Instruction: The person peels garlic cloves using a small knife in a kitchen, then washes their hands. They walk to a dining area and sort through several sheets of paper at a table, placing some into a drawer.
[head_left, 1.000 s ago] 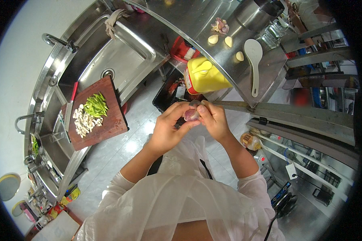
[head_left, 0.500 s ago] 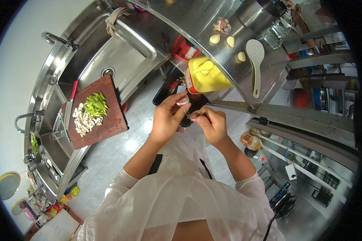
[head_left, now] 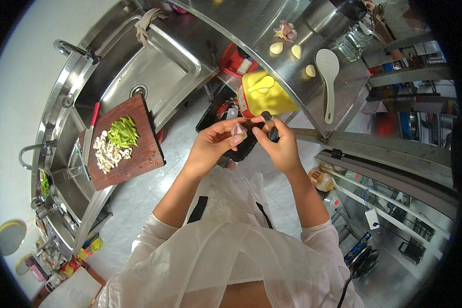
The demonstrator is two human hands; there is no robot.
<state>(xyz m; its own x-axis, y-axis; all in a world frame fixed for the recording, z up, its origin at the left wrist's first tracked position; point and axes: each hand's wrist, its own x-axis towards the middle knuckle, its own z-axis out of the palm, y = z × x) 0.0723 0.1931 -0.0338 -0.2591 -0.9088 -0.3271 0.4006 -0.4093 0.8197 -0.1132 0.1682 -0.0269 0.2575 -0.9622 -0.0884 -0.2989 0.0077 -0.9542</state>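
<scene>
My left hand (head_left: 209, 146) pinches a purple-skinned garlic clove (head_left: 238, 131) between thumb and fingers. Close beside it on the right, my right hand (head_left: 281, 147) is curled around a short dark object (head_left: 273, 133) whose kind I cannot make out. Its thumb and fingertips point toward the clove, with a small gap between. On the steel counter (head_left: 251, 28) ahead lie three pale peeled garlic cloves, one of them a clove (head_left: 276, 48) near a cluster of unpeeled garlic (head_left: 285, 32). Below both hands sits a black bin (head_left: 206, 121), partly hidden by them.
A wooden cutting board (head_left: 143, 149) with sliced green peppers, chopped white pieces and a red-handled knife (head_left: 91, 128) spans the sink (head_left: 123, 77) at left. A yellow jug (head_left: 272, 97) stands under the counter edge. A white rice paddle (head_left: 330, 84) lies on the counter.
My right hand has drawn slightly right and up from the clove, its fingers spreading and a dark object now showing in it. The left hand still holds the clove, turned a little.
</scene>
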